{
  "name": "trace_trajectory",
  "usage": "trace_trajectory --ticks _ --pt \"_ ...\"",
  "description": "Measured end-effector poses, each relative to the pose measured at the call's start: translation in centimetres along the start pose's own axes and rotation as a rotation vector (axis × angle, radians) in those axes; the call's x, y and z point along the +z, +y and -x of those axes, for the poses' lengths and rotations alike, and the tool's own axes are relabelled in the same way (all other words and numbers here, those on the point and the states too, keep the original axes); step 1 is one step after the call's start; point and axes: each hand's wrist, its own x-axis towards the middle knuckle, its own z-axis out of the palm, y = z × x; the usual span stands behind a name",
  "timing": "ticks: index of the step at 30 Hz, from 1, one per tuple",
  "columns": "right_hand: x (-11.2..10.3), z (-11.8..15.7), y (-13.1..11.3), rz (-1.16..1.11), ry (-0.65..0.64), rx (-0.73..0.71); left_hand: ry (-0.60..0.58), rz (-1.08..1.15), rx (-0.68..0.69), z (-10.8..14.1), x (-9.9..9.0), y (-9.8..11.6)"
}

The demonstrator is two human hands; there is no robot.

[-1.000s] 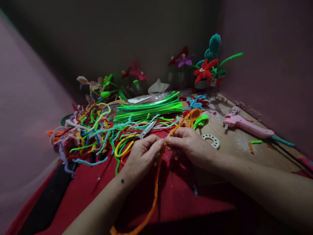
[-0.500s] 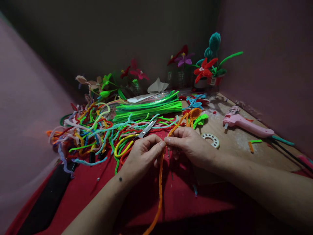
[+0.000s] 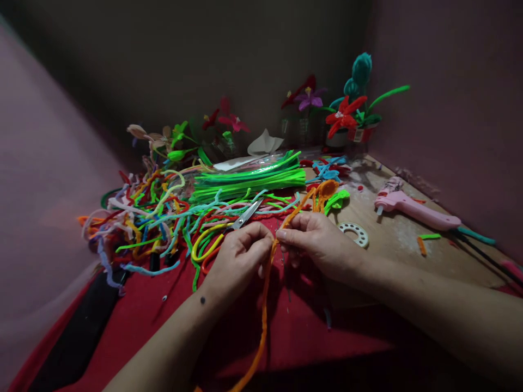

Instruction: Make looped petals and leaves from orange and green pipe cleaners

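Observation:
An orange pipe cleaner [image 3: 263, 321] runs between my two hands, its long tail hanging toward the bottom edge. My left hand [image 3: 245, 250] is closed, thumb and forefinger pinching it. Close beside, my right hand [image 3: 312, 239] pinches the same strand, and its upper end slants up past the knuckles. The fingertips of both hands nearly meet. Just behind my left hand lie scissors [image 3: 212, 242] with yellow and orange handles, blades pointing away to the right. Beyond my right hand rest orange looped petals [image 3: 327, 189] and a bright green piece [image 3: 338, 201].
Tangled coloured pipe cleaners [image 3: 143, 218] heap at left, beside a green bundle [image 3: 253, 177]. At right are a pink glue gun [image 3: 420, 211], a white ring with holes [image 3: 354, 234] and cut scraps. Pipe-cleaner flowers [image 3: 345, 115] stand along the back wall. A black object [image 3: 77, 332] lies front left.
The orange tail has swung slightly left. Both hands keep their pinch with only a tiny shift of the fingers; the view has moved slightly.

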Motion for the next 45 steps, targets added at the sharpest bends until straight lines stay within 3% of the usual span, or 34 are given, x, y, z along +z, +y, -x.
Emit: trace_trajectory --ticks 5,11,22,26,32,38,42,45 --pt "-0.1 -0.1 0.4 -0.052 -0.003 0.007 0.068 -0.038 0.085 0.1 -0.1 0.2" --pt "0.0 -0.1 -0.1 -0.153 0.008 0.064 0.158 -0.41 0.34 0.4 0.5 -0.2" --pt "0.0 -0.1 0.1 -0.178 -0.003 0.105 0.112 -0.724 0.622 0.4 0.4 -1.0" --pt "0.0 -0.2 0.1 -0.26 -0.039 0.118 0.096 -0.652 0.542 0.4 0.5 -1.0" --pt "0.2 -0.4 -0.4 -0.411 -0.102 0.106 -0.075 -0.01 0.145 0.3 0.3 -0.5" --pt "0.4 0.0 -0.5 -0.404 -0.054 0.077 -0.069 0.387 -0.07 0.1 0.4 -0.7" --pt "0.3 -0.1 -0.3 -0.376 -0.009 0.056 -0.088 0.497 -0.092 0.1 0.6 -0.6" --pt "0.1 -0.4 -0.2 -0.343 0.021 0.06 -0.029 0.391 -0.021 0.0 0.5 -0.5"
